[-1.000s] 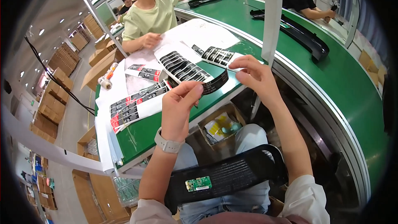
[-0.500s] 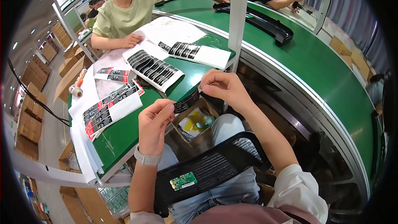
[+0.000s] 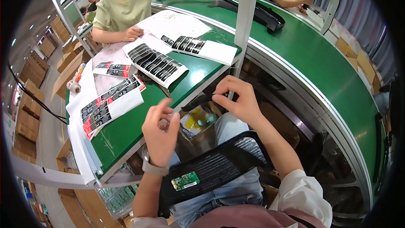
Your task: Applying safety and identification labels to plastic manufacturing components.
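Note:
My right hand [image 3: 239,100] pinches one end of a black label [image 3: 197,102], which hangs out to the left over the gap beside the table. Close to the label's free end is my left hand [image 3: 161,133], its fingers apart with nothing in them, slightly blurred. Across my lap lies a long black plastic housing [image 3: 223,160], tilted up to the right. A small green circuit board [image 3: 185,181] rests on its left part. Label sheets lie on the green table ahead: one with black labels [image 3: 156,65], another with black and red ones [image 3: 105,112].
Below my hands stands an open carton [image 3: 198,122] with yellow and pale green scraps. A green conveyor belt [image 3: 312,71] curves along the right, carrying another black housing [image 3: 249,10]. A white post [image 3: 246,12] rises at the table corner. A person in light green [image 3: 122,10] sits opposite.
My left hand has let go of the label and opened. My right hand keeps its pinch and has moved slightly right. The person opposite has slid the belt's housing leftward.

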Demonstrator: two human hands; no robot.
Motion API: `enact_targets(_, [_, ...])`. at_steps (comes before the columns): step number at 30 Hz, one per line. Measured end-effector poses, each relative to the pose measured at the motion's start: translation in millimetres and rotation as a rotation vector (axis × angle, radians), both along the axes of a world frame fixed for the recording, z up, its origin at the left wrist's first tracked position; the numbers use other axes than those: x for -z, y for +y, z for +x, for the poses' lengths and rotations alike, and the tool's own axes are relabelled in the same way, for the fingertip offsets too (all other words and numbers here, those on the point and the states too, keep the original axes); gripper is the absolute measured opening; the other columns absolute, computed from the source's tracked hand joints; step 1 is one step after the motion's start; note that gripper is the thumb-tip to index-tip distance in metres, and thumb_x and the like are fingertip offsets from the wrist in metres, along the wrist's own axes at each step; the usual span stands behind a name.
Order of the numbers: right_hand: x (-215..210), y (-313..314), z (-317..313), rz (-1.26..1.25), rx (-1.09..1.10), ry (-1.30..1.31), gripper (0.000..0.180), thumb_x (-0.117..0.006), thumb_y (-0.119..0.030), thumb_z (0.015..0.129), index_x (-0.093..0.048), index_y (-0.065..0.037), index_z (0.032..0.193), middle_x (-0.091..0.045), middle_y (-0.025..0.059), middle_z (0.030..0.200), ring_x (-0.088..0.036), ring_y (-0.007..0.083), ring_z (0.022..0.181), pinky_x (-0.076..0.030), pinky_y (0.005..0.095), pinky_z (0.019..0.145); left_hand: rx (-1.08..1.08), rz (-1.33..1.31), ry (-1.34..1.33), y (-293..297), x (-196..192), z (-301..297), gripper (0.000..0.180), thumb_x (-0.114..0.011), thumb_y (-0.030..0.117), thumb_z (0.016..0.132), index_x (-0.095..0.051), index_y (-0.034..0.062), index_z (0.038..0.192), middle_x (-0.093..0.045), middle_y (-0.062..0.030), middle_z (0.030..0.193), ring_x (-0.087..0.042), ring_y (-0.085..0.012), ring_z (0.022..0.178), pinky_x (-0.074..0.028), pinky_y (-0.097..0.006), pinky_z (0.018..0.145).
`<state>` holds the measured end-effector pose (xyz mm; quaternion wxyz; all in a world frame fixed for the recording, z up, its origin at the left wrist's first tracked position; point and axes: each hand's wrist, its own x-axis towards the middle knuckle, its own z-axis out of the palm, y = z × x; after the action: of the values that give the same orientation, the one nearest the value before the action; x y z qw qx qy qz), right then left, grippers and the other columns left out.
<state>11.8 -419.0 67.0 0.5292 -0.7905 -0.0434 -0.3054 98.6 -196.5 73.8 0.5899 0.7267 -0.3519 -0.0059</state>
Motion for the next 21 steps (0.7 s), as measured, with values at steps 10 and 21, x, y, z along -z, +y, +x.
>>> enact_targets(10, [4, 8, -58, -0.231, 0.252, 0.096, 0.013, -0.072, -0.004, 0.077, -0.069, 0.001, 0.089, -0.062, 0.0081, 0.086, -0.063, 0.0192, 0.077, -0.049, 0.0287, 0.068, 0.334, 0.888, -0.373, -1, 133, -55, 0.033, -0.068, 0.037, 0.084, -0.061, 0.0066, 0.093, -0.067, -0.0153, 0.078, -0.067, -0.0337, 0.073, -0.052, -0.045, 0.062])
enact_targets(21, [10, 37, -107, 0.48, 0.07, 0.081, 0.009, -0.066, 0.0, 0.087, -0.065, 0.008, 0.091, -0.06, 0.0063, 0.084, -0.061, 0.0125, 0.075, -0.047, 0.0224, 0.065, -0.109, 0.748, -0.812, 69, 63, -89, 0.048, -0.064, 0.009, 0.072, -0.058, 0.0017, 0.119, -0.059, -0.009, 0.091, -0.06, -0.0231, 0.081, -0.047, -0.034, 0.074])
